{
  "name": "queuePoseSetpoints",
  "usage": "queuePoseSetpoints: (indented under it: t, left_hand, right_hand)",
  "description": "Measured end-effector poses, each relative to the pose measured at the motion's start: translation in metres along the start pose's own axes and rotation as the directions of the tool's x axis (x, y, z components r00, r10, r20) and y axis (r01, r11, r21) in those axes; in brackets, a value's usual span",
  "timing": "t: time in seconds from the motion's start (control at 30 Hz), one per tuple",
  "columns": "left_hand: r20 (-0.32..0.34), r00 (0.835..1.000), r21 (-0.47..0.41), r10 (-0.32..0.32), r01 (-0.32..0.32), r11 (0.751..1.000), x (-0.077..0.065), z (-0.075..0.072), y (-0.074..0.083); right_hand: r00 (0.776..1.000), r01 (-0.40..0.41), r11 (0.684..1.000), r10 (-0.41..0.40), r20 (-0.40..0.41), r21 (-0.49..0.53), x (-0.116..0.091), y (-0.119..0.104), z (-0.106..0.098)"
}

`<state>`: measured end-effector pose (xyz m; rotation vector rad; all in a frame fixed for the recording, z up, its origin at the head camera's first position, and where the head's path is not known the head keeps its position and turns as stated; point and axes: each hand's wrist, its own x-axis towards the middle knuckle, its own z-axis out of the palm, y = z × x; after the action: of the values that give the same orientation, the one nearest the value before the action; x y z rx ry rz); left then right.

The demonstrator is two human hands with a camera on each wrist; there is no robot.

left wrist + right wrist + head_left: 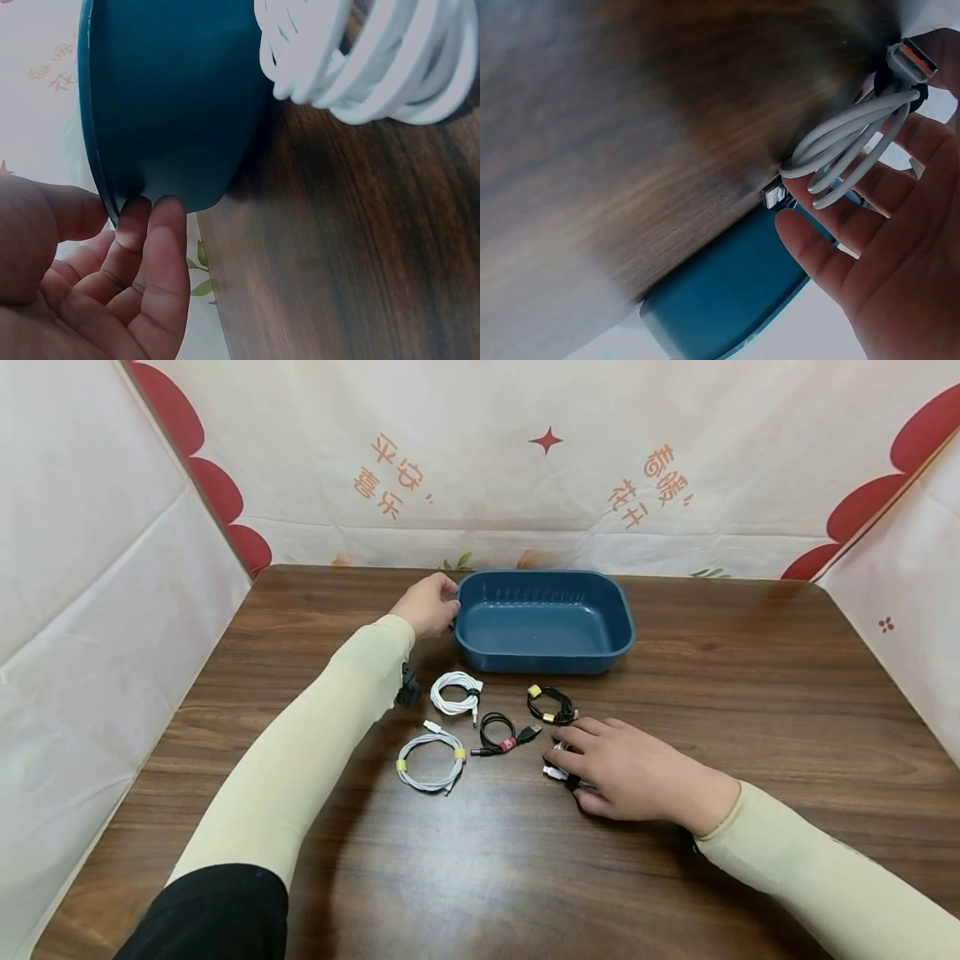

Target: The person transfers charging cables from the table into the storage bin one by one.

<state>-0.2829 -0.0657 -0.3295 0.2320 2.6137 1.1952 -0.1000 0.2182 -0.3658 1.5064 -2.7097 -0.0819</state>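
Observation:
My left hand (427,604) holds the left end of a blue plastic bin (543,663), thumb at the rim and fingertips against the outer wall, as the left wrist view shows. Over the table, my right hand (626,768) has its thumb and fingers around a coiled white USB cable (847,142) with a black tie. From above, that hand hides most of this coil. Just beyond its fingers lies a black cable coil (564,703) with yellow bands. A black USB cable (507,743) with a red tag is left of the hand.
Left of the black cables lie a white cable coil (452,693) with a black tie and a pale braided cable loop (431,763) with yellow bands. All rest on a brown wooden table (465,877). A white printed curtain (480,452) closes off the back and sides.

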Motion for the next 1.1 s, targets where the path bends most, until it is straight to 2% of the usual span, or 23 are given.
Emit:
queuePoseSetpoints:
  t: [0.43,0.9,1.1]
  left_hand:
    - [-0.001,1.000,-0.004,-0.007,0.007,1.000,0.001,0.001,0.000]
    - [-0.007,1.000,-0.020,-0.022,0.022,1.000,-0.001,0.001,0.000]
    - [-0.004,1.000,-0.024,-0.019,0.019,1.000,-0.001,0.000,0.000]
  right_hand:
    - [0.998,0.034,0.998,-0.037,-0.046,-0.059,-0.002,0.001,-0.003]
    - [0.993,0.031,0.993,-0.044,-0.112,-0.115,0.000,0.003,-0.020]
    - [0.992,0.008,0.993,-0.022,-0.121,-0.116,0.000,0.006,-0.029]
